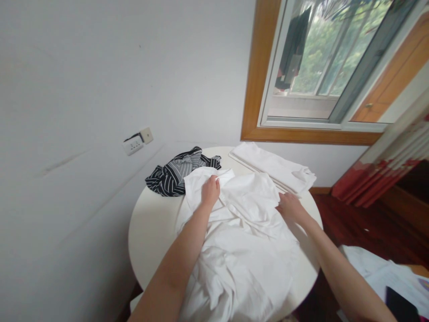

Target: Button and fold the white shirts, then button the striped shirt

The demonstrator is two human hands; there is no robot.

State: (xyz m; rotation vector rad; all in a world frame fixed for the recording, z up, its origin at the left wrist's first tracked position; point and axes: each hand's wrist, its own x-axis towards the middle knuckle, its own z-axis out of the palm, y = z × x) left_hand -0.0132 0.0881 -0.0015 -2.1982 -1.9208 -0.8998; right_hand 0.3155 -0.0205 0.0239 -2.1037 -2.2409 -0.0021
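A rumpled white garment (241, 255), its exact kind not clear, spreads over the round white table (150, 228) and runs down toward me. My left hand (211, 191) is closed on its upper part, fingers pinching the cloth left of the middle. On the garment's right edge, my right hand (291, 208) grips the fabric, with the fingertips partly hidden. Behind my left hand lies a crumpled black-and-white striped cloth (177, 172). A folded white cloth (273, 167) rests flat at the table's back right, just beyond my right hand.
The wall with a power socket (133, 145) stands close on the left and behind. A wood-framed window (261, 133) is at the back right, beside a red and cream curtain (362, 179). Papers or cloth (368, 264) and a dark flat object (400, 304) lie at lower right.
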